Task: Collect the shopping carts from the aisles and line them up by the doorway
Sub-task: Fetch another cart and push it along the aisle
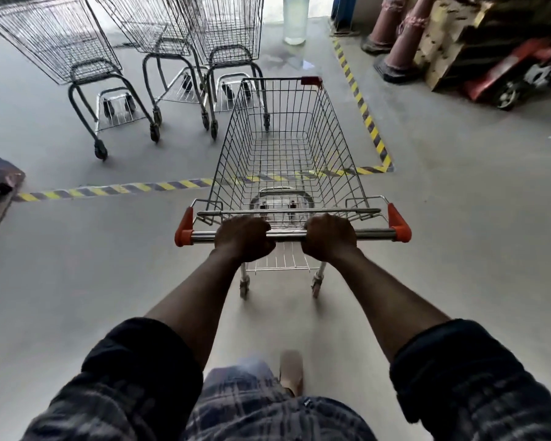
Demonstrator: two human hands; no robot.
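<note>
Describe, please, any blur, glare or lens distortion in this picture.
Head view: the wide-angle lens bows the striped floor tape and splays the parked carts; doorway light washes out the clear bottle; the shoe is blurred; the left hand and right hand on the cart handle look sharp.

Cart silver w/ orange handle ends; floor tape yellow-black striped; sleeves dark plaid.

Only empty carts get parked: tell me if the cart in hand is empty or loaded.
Empty. The cart holds nothing in its wire basket; floor and striped tape show through.
</note>
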